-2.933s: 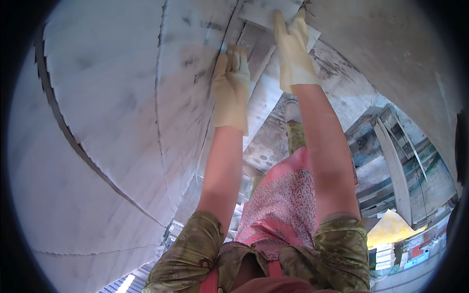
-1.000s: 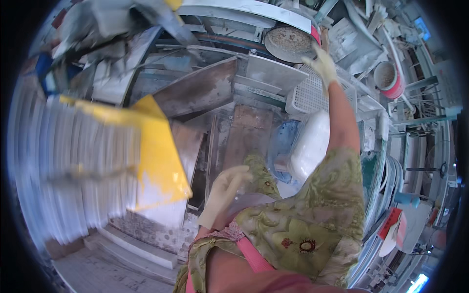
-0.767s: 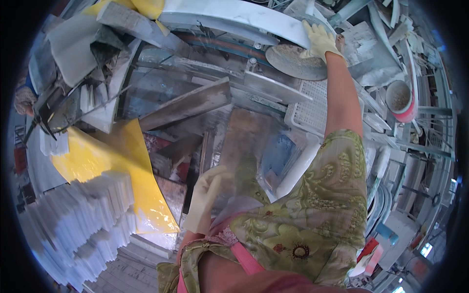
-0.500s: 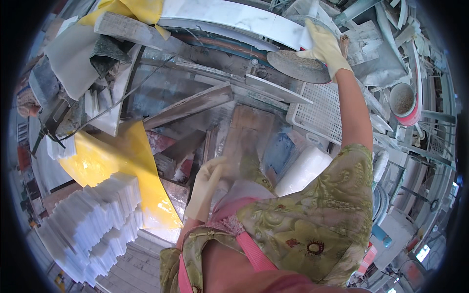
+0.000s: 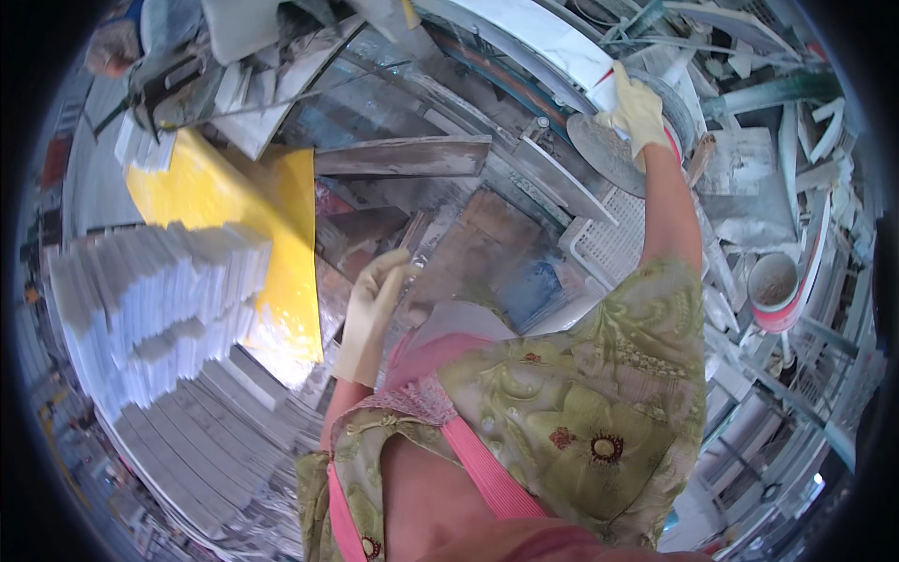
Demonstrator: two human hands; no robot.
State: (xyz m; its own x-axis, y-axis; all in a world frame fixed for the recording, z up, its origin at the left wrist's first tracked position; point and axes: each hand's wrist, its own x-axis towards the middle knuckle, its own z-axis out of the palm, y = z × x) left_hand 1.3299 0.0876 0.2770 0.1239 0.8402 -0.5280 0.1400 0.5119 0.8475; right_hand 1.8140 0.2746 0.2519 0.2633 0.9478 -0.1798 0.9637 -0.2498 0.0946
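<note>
Head view shows me the right hand (image 5: 637,112) at the end of the white slab (image 5: 560,45), which runs off to its left; the reach looks done, its grip I cannot tell. The left hand (image 5: 371,304), loosely curled, appears empty.

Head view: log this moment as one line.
cream-gloved right hand: at end of white marbled slab, grip unclear | cream-gloved left hand: loosely curled, right of glossy yellow sheet
</note>
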